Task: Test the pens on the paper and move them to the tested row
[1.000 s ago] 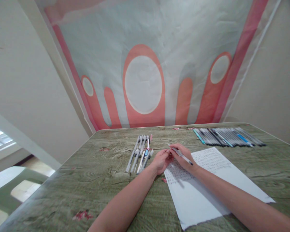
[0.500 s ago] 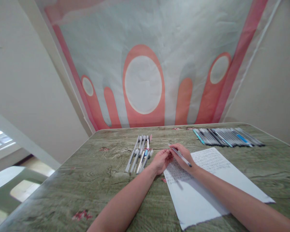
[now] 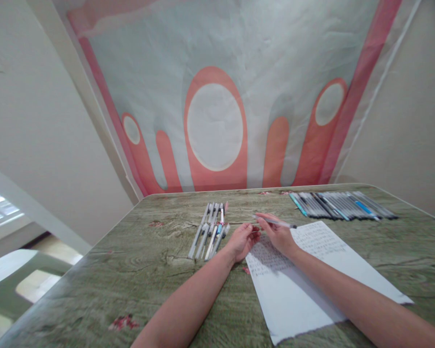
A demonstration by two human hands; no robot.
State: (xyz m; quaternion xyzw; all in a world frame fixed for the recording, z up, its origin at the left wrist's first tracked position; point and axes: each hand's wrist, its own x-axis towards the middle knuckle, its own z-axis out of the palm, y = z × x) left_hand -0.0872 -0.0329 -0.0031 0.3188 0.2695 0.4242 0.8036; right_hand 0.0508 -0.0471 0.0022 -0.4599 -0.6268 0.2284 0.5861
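My right hand (image 3: pixel 278 235) is closed on a clear-barrelled pen (image 3: pixel 281 222) with a dark end, held nearly level above the top of the paper. My left hand (image 3: pixel 243 239) is beside it, its fingers pinched together just left of the paper; a thin light sliver shows at the fingertips, too small to name. Beneath my right hand and forearm lies a white sheet of paper (image 3: pixel 304 299), its upper part covered in rows of handwriting. Close to the left hand, a group of pens (image 3: pixel 208 232) lies in two slanted rows.
A long row of pens (image 3: pixel 342 207), mostly clear with a few blue ones, lies at the back right of the wood-patterned table (image 3: pixel 159 270). Behind the table is a wall covering (image 3: pixel 261 63) with pink shapes. A green and white chair (image 3: pixel 29 280) stands at the lower left.
My right hand has drawn slightly rightward from the left one, and its pen has turned from a steep slant to nearly level. The left hand has stayed about where it was.
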